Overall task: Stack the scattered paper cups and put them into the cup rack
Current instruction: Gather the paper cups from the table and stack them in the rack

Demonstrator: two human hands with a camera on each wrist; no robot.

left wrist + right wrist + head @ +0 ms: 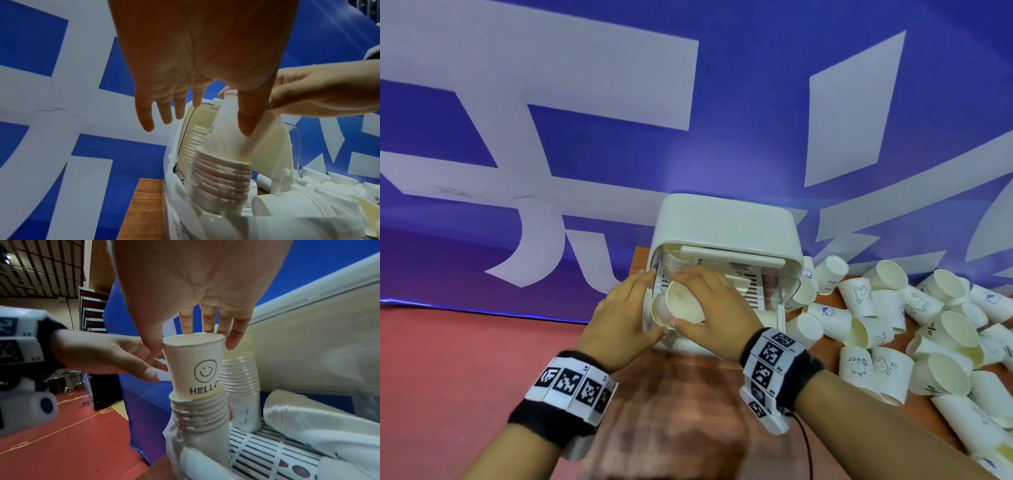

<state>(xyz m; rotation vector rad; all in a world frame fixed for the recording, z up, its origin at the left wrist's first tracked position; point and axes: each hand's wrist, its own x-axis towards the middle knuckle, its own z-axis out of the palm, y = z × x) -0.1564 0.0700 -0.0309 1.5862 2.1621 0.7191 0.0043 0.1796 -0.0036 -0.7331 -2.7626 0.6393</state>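
Right hand (191, 288) pinches the top cup (195, 363) by its rim; left hand (619, 318) rests open-fingered beside it. Rack (726, 222) sits on wooden table (681, 411), red floor (465, 359), blue banner (750, 102) behind.

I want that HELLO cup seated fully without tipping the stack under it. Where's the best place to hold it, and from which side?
Hold the HELLO cup at its open rim, coming from above, as the right hand does now. It stands upright with the rim uppermost, and its lower part is already sunk in the stack, so a straight downward push probably seats it. The left hand touches its side and can steady it.
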